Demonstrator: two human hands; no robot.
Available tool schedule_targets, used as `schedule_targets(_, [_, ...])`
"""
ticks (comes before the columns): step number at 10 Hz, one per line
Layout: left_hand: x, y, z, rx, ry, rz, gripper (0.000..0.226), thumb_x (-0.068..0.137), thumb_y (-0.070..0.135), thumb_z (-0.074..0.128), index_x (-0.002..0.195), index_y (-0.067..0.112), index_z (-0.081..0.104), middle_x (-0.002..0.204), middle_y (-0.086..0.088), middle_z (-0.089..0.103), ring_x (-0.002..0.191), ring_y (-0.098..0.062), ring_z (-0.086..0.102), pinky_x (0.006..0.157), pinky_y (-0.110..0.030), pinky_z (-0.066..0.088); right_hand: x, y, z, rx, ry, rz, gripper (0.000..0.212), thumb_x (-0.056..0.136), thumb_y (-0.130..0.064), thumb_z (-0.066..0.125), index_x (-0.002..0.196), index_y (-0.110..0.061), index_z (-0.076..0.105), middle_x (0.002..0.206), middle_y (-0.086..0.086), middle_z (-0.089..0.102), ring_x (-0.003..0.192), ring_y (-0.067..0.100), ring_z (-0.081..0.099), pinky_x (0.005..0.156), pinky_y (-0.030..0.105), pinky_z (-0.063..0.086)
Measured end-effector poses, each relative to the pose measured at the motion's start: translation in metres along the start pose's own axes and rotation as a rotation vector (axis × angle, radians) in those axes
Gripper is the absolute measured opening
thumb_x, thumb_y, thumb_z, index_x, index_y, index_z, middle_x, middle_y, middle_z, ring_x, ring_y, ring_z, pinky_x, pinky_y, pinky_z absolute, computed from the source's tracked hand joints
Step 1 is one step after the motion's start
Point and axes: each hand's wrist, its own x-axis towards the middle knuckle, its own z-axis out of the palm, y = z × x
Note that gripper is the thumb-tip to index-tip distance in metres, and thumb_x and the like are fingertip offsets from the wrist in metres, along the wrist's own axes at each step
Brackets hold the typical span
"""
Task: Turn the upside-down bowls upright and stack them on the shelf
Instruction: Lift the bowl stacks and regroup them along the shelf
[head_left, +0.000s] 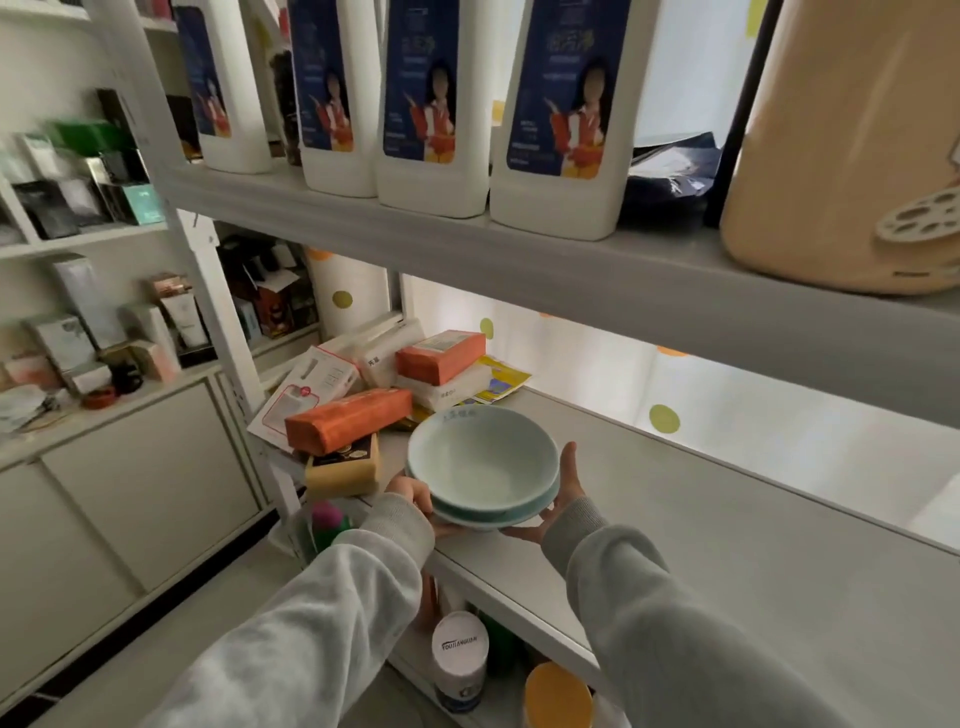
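Observation:
Two pale green bowls (483, 465) sit upright, one nested inside the other, at the front edge of the grey middle shelf (727, 545). My left hand (413, 496) cups the stack's left side from below. My right hand (563, 491) holds the right side, thumb up along the rim. Both grey sleeves reach in from the bottom of the head view. Whether the stack rests on the shelf or is held just above it is unclear.
Orange packets (348, 418), white boxes (332, 374) and a yellow block (340, 470) crowd the shelf to the bowls' left. White detergent bottles (566, 119) line the shelf above. Jars (460, 660) stand on the shelf below. A cabinet with boxes is at left.

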Motion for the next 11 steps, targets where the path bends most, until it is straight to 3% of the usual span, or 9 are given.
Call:
schedule_targets(1, [0.001, -0.013, 0.003, -0.091, -0.023, 0.046, 0.030, 0.076, -0.020, 0.027, 0.058, 0.003, 0.032, 0.068, -0.008, 0.035, 0.085, -0.040, 0.053, 0.113, -0.050, 0.030, -0.004, -0.004, -0.006, 0.009, -0.017, 0.013, 0.105, 0.070, -0.084, 0.037, 0.146, -0.012, 0.033, 0.151, 0.005, 0.031, 0.133, 0.040, 0.039, 0.100, 0.059, 0.038])
schedule_targets(2, [0.014, -0.025, 0.014, -0.130, -0.038, 0.052, 0.025, 0.071, -0.016, 0.033, 0.060, 0.004, 0.038, 0.070, -0.007, 0.039, 0.069, -0.027, 0.045, 0.109, -0.054, 0.034, -0.015, -0.007, -0.024, 0.057, -0.003, -0.007, 0.103, 0.072, -0.083, 0.035, 0.146, -0.012, 0.029, 0.153, 0.007, 0.028, 0.135, 0.040, 0.035, 0.096, 0.060, 0.038])
schedule_targets(3, [0.031, -0.044, 0.041, -0.143, -0.122, 0.036, 0.015, 0.033, -0.006, 0.030, 0.031, 0.001, 0.043, 0.056, -0.011, 0.042, 0.077, -0.033, 0.044, 0.096, -0.067, 0.040, -0.034, -0.017, -0.052, 0.128, 0.011, -0.055, 0.101, 0.073, -0.083, 0.035, 0.147, -0.015, 0.027, 0.154, 0.008, 0.025, 0.136, 0.040, 0.033, 0.097, 0.060, 0.037])
schedule_targets(4, [-0.006, -0.054, 0.084, -0.117, -0.201, 0.002, 0.011, 0.035, -0.002, 0.028, 0.040, 0.002, 0.036, 0.064, -0.008, 0.039, 0.075, -0.031, 0.043, 0.091, -0.067, 0.041, -0.058, -0.032, -0.096, 0.184, 0.033, -0.134, 0.100, 0.074, -0.083, 0.031, 0.149, -0.017, 0.023, 0.156, 0.008, 0.020, 0.138, 0.041, 0.027, 0.098, 0.059, 0.036])
schedule_targets(5, [-0.052, -0.076, 0.132, -0.098, -0.309, -0.033, 0.029, 0.039, -0.001, 0.025, 0.064, 0.001, 0.040, 0.080, -0.011, 0.043, 0.089, -0.035, 0.047, 0.083, -0.068, 0.041, -0.089, -0.047, -0.153, 0.218, 0.051, -0.259, 0.096, 0.074, -0.083, 0.028, 0.149, -0.022, 0.023, 0.157, 0.007, 0.018, 0.140, 0.040, 0.025, 0.094, 0.059, 0.039])
schedule_targets(6, [-0.089, -0.109, 0.181, -0.066, -0.362, -0.043, 0.048, 0.051, -0.004, 0.028, 0.095, 0.001, 0.046, 0.086, -0.010, 0.042, 0.099, -0.040, 0.044, 0.091, -0.069, 0.040, -0.126, -0.063, -0.216, 0.264, 0.120, -0.330, 0.092, 0.077, -0.081, 0.028, 0.148, -0.023, 0.025, 0.157, 0.007, 0.020, 0.139, 0.039, 0.026, 0.085, 0.058, 0.041])
schedule_targets(7, [-0.131, -0.148, 0.232, -0.008, -0.458, -0.056, 0.056, 0.061, -0.005, 0.029, 0.115, 0.005, 0.041, 0.092, -0.012, 0.044, 0.090, -0.043, 0.048, 0.092, -0.067, 0.043, -0.167, -0.074, -0.287, 0.322, 0.179, -0.401, 0.091, 0.077, -0.081, 0.029, 0.148, -0.024, 0.025, 0.156, 0.007, 0.020, 0.139, 0.039, 0.025, 0.087, 0.060, 0.041])
schedule_targets(9, [-0.209, -0.231, 0.310, 0.073, -0.636, -0.122, 0.071, 0.054, -0.004, 0.031, 0.123, 0.008, 0.040, 0.095, -0.010, 0.043, 0.101, -0.044, 0.046, 0.085, -0.060, 0.050, -0.244, -0.077, -0.413, 0.372, 0.340, -0.468, 0.087, 0.076, -0.082, 0.029, 0.147, -0.030, 0.028, 0.156, 0.005, 0.021, 0.140, 0.037, 0.025, 0.083, 0.058, 0.044])
schedule_targets(11, [-0.258, -0.298, 0.349, 0.120, -0.652, -0.184, 0.071, 0.047, -0.003, 0.031, 0.115, 0.008, 0.043, 0.111, -0.010, 0.043, 0.105, -0.044, 0.043, 0.089, -0.067, 0.045, -0.298, -0.062, -0.490, 0.444, 0.438, -0.429, 0.087, 0.080, -0.079, 0.028, 0.146, -0.024, 0.031, 0.154, 0.003, 0.026, 0.140, 0.034, 0.028, 0.101, 0.059, 0.036])
